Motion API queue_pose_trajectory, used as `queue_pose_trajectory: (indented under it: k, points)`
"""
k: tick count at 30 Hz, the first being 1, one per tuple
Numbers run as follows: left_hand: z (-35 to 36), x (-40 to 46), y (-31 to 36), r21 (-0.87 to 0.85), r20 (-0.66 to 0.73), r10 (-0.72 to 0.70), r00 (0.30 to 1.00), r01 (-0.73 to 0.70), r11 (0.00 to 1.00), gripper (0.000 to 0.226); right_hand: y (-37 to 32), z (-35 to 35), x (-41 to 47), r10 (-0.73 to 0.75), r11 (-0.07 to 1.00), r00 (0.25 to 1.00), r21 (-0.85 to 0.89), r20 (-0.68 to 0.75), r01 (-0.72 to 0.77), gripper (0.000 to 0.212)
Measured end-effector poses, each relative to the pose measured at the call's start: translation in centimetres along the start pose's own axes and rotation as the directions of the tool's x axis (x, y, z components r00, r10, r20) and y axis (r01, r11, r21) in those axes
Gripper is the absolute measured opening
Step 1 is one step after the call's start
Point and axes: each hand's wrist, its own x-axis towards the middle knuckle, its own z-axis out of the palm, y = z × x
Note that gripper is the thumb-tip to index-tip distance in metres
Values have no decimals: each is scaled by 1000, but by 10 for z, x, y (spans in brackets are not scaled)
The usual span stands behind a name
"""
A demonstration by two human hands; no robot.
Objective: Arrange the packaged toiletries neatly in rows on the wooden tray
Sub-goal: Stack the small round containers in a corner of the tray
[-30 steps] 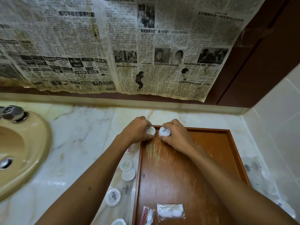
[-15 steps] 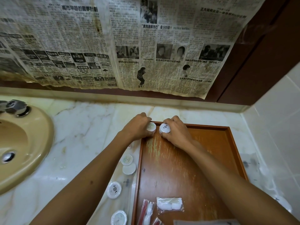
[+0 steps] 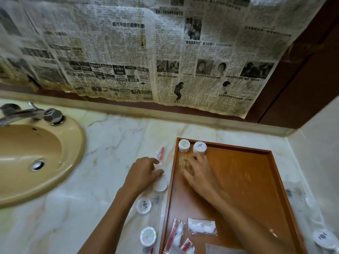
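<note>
Wooden tray (image 3: 271,180): I see two round containers (image 3: 192,146) side by side in its far-left corner. Left hand (image 3: 145,173) relaxed over the counter (image 3: 102,180); right hand (image 3: 200,173) spread above the tray, holding nothing.

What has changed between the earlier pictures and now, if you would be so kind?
Both hands have let go of the two round containers, which stand side by side in the wooden tray's far left corner. The left hand has drawn back to the counter beside the tray; the right hand hovers open over the tray. The sachets at the near end stayed put.
</note>
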Motion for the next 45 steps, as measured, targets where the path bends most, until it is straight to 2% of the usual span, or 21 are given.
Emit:
queue_pose_trajectory:
  k: [3,6,10,12,15,18,20,22,25,27,30,33,36,38,42,45]
  points:
    - [13,-15,-5,16,84,-88,993,87,996,49,-17,12,-10,-32,998,998,56,61,28,23]
    - [14,-20,-5,-71,95,-141,985,148,986,44,-30,22,-16,-30,999,995,45,92,26,24]
    - [3,-27,-11,-334,26,-258,966,252,908,29,-43,23,-19,-44,997,993,-51,113,50,32]
    - [-3,-34,-14,-407,-33,-309,950,270,873,23,-48,21,-18,-86,992,986,-76,140,98,35]
    - [-11,-47,-17,-488,-93,-377,921,288,824,16,-55,22,-19,-193,956,946,-166,262,241,37]
    - [-15,-60,-21,-562,-88,-412,907,296,773,16,-62,23,-17,-210,916,910,-254,357,311,30]
    - [-15,-69,-22,-603,-71,-426,902,301,738,17,-68,23,-15,-198,925,908,-237,368,298,17]
    - [-14,-77,-22,-651,-67,-448,892,301,697,16,-72,22,-13,-203,929,911,-225,358,295,17]
    - [-13,-88,-23,-698,-70,-457,886,284,658,15,-69,21,-13,-202,970,949,-81,243,227,18]
    - [-12,-93,-20,-682,-91,-439,894,265,681,15,-65,16,-17,-131,986,986,116,101,119,22]
    - [-11,-97,-9,-591,-143,-347,927,202,781,16,-55,7,-28,16,941,996,339,-86,14,19]
    - [-6,-97,8,-538,-159,-251,955,129,833,16,-35,-1,-44,191,893,973,435,-133,-115,13]
    - [6,-93,27,-518,-135,-182,974,87,851,14,-9,-7,-63,355,859,930,427,-95,-284,14]
    - [18,-90,40,-480,-118,-134,984,61,875,12,4,-9,-77,402,860,912,378,-84,-344,14]
    - [40,-84,59,-373,-55,-37,998,14,928,13,22,-16,-104,402,890,910,279,-104,-361,13]
    - [51,-80,63,-197,-33,88,996,-92,976,8,35,-22,-119,391,906,911,230,-129,-356,15]
